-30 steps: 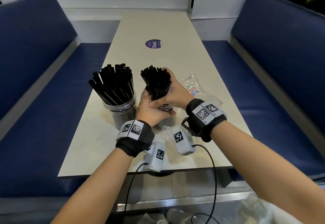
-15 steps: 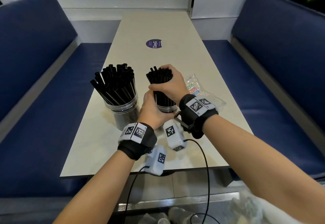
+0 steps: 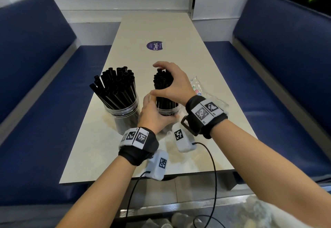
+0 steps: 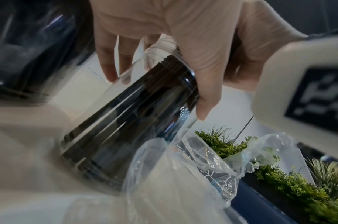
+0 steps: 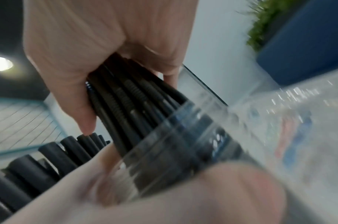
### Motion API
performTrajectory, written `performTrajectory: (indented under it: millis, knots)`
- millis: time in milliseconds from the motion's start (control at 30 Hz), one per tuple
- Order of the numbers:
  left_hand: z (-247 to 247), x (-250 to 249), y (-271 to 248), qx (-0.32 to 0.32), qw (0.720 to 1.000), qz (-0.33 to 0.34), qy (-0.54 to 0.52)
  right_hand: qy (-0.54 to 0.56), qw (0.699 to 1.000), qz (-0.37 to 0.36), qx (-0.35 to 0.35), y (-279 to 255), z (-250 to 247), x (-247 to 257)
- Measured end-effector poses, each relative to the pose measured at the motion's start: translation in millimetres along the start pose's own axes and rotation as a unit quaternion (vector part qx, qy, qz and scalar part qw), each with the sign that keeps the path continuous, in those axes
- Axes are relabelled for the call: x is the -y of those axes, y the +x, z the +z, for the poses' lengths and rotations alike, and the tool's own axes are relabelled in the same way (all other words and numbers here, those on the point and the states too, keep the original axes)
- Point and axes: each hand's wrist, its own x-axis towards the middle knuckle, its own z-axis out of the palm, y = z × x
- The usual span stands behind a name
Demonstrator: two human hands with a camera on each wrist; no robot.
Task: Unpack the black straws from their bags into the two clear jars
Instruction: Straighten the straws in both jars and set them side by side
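Note:
Two clear jars stand near the table's front. The left jar (image 3: 123,118) is packed with black straws (image 3: 114,86) that fan outward. My left hand (image 3: 152,116) grips the right jar (image 3: 168,111) at its rim; in the left wrist view the fingers (image 4: 110,68) and thumb wrap that jar (image 4: 135,113). My right hand (image 3: 176,84) curls round the upper part of a straw bundle (image 3: 162,82) standing in the right jar, index finger lifted. In the right wrist view the bundle (image 5: 125,98) runs from my palm (image 5: 77,53) into the jar (image 5: 183,144).
Crumpled clear bags (image 3: 198,88) lie on the table (image 3: 161,30) just right of the right jar, and one bag (image 4: 183,166) sits against its base. A purple sticker (image 3: 154,45) marks the table's middle. Blue benches (image 3: 44,111) flank both sides.
My right hand slid from the jar's rim up to the top of the bundle, gathering the fanned straws upright in the right jar. The left hand kept hold of that jar.

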Motion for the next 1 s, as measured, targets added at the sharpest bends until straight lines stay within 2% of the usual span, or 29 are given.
performTrajectory:
  millis: [67, 133, 233, 533, 800, 867, 1000]
  knots:
    - [0, 0, 0, 0.002, 1.000, 0.002, 0.004, -0.072, 0.996, -0.022, 0.042, 5, -4, 5]
    - [-1, 0, 0, 0.000, 1.000, 0.006, 0.005, -0.143, 0.986, -0.013, 0.079, 9, -7, 10]
    - [-1, -1, 0, 0.000, 1.000, 0.013, 0.006, -0.216, 0.972, -0.001, 0.092, 10, -5, 14]
    - [0, 2, -1, -0.011, 1.000, -0.001, -0.018, -0.136, 0.990, -0.011, -0.034, 1, 15, 14]
    - [0, 8, 0, -0.005, 0.999, -0.028, -0.028, -0.049, 0.985, 0.042, -0.162, 3, 6, 10]
    - [1, 10, 0, -0.009, 1.000, -0.022, -0.014, -0.062, 0.984, 0.071, -0.149, 4, 2, 6]
    - [1, 10, 1, -0.012, 1.000, -0.016, -0.004, -0.177, 0.977, 0.088, -0.079, 7, -5, 3]
